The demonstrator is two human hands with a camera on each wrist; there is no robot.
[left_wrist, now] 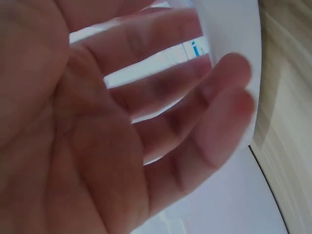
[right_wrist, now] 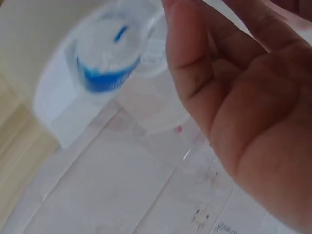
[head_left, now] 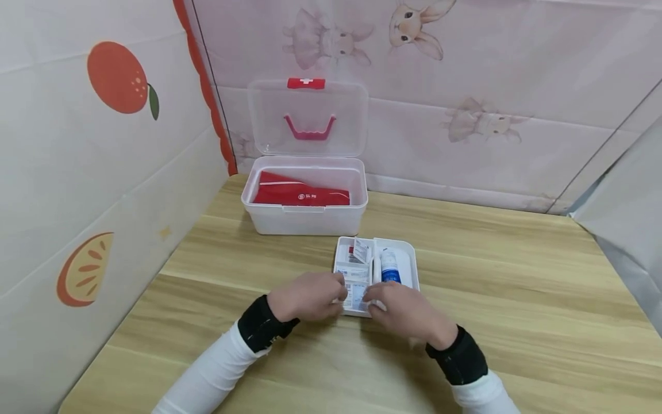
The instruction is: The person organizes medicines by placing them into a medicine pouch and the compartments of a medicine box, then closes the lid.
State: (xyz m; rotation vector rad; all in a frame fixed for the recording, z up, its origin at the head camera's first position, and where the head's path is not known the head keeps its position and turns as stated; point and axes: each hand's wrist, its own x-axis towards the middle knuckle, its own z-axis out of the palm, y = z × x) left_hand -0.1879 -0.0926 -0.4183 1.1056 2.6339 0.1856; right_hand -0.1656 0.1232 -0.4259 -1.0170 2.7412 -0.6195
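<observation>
A white compartment tray [head_left: 415,267] lies on the table between both hands. Small printed packets [head_left: 353,271] fill its left compartments, and a white-and-blue cylinder [head_left: 390,265] lies in the right one. My left hand [head_left: 310,296] is at the tray's left edge, fingers loosely bent beside the packets; its finger pads [left_wrist: 226,129] show nothing between them. Over the front of the tray, my right hand [head_left: 405,310] has bent fingers beside a pale packet [head_left: 358,296]. The right fingertips are partly cut off in the right wrist view, so their contact is unclear.
Behind the tray stands a clear first-aid box [head_left: 305,221], its lid [head_left: 310,106] raised against the printed backdrop. Inside lies a red pouch [head_left: 305,192]. A white fabric wall with fruit prints borders the wooden table [head_left: 491,276] on the left.
</observation>
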